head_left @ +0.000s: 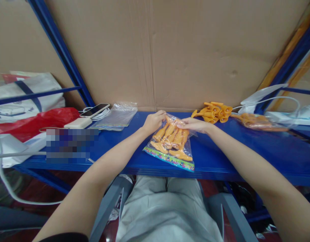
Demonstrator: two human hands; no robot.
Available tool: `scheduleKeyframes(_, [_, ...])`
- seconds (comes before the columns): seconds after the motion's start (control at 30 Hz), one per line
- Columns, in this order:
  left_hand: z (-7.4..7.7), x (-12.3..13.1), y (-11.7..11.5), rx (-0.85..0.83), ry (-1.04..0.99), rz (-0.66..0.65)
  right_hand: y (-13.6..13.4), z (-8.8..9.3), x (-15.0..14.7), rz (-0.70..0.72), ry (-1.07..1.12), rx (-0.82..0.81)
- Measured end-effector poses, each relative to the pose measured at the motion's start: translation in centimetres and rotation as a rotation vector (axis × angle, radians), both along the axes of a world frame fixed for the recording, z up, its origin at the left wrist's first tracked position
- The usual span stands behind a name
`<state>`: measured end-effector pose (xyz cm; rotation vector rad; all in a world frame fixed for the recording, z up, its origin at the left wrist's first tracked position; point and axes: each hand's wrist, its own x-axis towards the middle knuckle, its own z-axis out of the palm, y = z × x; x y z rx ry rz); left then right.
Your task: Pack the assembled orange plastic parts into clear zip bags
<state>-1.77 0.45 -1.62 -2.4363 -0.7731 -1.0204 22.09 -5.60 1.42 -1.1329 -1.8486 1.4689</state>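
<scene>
A clear plastic bag (171, 143) with a green and blue printed strip along its near edge lies tilted over the front of the blue table. Several orange plastic pieces with flared ends are inside it. My left hand (155, 121) is closed on the bag's far left corner. From the right, my right hand (196, 125) grips the bag's far right side, thumb on top. To the right, beyond that hand, sits a loose pile of orange plastic pieces (212, 112), their hollow ends facing me.
Flat clear bags (116, 116) lie at the back left, beside a phone (95, 110), white cable and white power bank (78, 123). Farther left are a red bag (48, 121) and a canvas bag (26, 97). Another bag of orange pieces (261, 121) lies right. Cardboard (155, 53) stands behind.
</scene>
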Motion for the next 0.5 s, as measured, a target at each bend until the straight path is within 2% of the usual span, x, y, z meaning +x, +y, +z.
scheduleKeyframes(0.1, [0.1, 0.0, -0.1, -0.018, -0.007, -0.017, -0.1, -0.4, -0.7, -0.043, 0.066, -0.068])
scheduleKeyframes(0.23, [0.6, -0.1, 0.0, -0.048, -0.059, -0.025, 0.0, -0.4, -1.3, -0.138, 0.169, -0.064])
scheduleKeyframes(0.4, [1.4, -1.4, 0.5, -0.072, -0.239, 0.017, 0.1, 0.8, -0.5, -0.327, 0.238, 0.076])
scheduleKeyframes(0.5, [1.6, -2.7, 1.0, -0.092, -0.338, 0.076, 0.9, 2.1, 1.3, -0.552, 0.28, 0.218])
